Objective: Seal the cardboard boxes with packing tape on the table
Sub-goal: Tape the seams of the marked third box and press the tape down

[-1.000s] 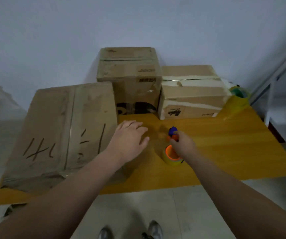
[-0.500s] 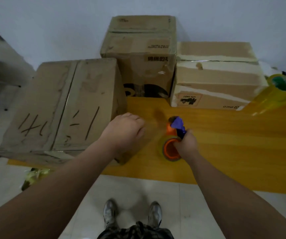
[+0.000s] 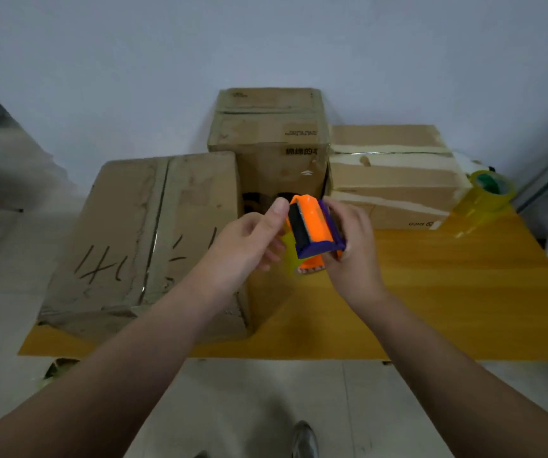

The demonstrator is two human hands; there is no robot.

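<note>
An orange and purple tape dispenser (image 3: 312,226) with a roll of yellowish tape is held up above the wooden table (image 3: 447,292). My right hand (image 3: 351,252) grips it from the right side. My left hand (image 3: 249,239) pinches its left end, thumb up against the orange edge. A large flat cardboard box (image 3: 147,233) with black handwriting lies at the left. A tall box (image 3: 266,140) stands at the back middle. A low box (image 3: 394,173) with pale tape strips sits at the back right.
A spare roll of yellow tape (image 3: 490,190) with a green core stands at the table's far right corner. A white wall rises behind the boxes. Metal framing stands at the right edge. Tiled floor and my shoe (image 3: 304,438) show below the table's front edge.
My right hand has lifted the dispenser off the table and turned it up. My left hand has left the big box and taken hold of the dispenser's left end.
</note>
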